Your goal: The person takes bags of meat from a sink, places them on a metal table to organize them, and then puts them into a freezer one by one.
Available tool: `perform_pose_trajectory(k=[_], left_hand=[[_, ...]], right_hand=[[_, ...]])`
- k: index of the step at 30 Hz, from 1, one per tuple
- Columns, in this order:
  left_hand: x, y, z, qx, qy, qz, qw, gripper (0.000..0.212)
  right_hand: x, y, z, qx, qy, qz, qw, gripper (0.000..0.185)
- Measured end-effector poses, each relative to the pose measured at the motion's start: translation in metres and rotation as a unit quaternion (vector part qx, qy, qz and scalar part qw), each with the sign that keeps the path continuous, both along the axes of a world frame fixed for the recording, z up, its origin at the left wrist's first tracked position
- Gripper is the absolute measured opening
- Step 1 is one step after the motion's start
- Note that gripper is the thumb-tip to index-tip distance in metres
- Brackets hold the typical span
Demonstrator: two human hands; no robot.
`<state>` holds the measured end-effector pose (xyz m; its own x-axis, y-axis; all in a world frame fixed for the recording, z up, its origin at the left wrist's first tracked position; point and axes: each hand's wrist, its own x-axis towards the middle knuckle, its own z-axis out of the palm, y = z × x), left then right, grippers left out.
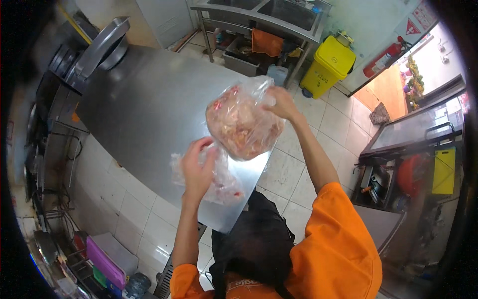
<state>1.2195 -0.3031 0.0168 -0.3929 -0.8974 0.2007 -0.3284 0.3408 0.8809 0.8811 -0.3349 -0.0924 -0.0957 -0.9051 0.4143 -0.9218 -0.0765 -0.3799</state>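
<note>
A large clear plastic bag [239, 123] filled with pale, pinkish raw meat, possibly chicken, rests near the corner of the stainless steel table [149, 97]. My right hand [282, 102] grips the gathered plastic at the bag's upper right. To the lower left, my left hand [198, 164] has its fingers curled at a second, crumpled clear plastic bag [224, 188], which lies flat with small red traces in it. The left fingertips overlap that thin plastic, and whether they pinch it is not plain.
Metal basins [108, 48] stand at the table's far left end. Beyond the table are a steel sink unit [257, 15], a yellow pedal bin [328, 67] and a fire extinguisher [384, 59]. Coloured cutting boards [106, 261] stand low at the left. Tiled floor [287, 164] surrounds the table.
</note>
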Motion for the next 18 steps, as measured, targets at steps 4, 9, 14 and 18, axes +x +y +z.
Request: perform_pose_trajectory(k=[4,9,14,18], left_hand=[[-0.105,-0.067,-0.021,-0.151,-0.006,-0.022,0.988,0.040],[-0.138,-0.107,-0.031,-0.035,-0.256,-0.106,0.960,0.040],[-0.071,-0.112,-0.026,0.101,-0.006,0.108,0.989,0.017],[-0.041,-0.097,0.011,0.167,0.097,0.177,0.965,0.016]], right_hand=[[0.057,-0.012,0.021,0.104,-0.117,0.198,0.968,0.037],[0.047,0.010,0.039,0.040,-0.048,0.240,0.969,0.034],[-0.031,0.058,0.045,0.351,0.113,-0.049,0.928,0.033],[-0.016,0.047,0.083,0.400,0.121,0.000,0.908,0.025]])
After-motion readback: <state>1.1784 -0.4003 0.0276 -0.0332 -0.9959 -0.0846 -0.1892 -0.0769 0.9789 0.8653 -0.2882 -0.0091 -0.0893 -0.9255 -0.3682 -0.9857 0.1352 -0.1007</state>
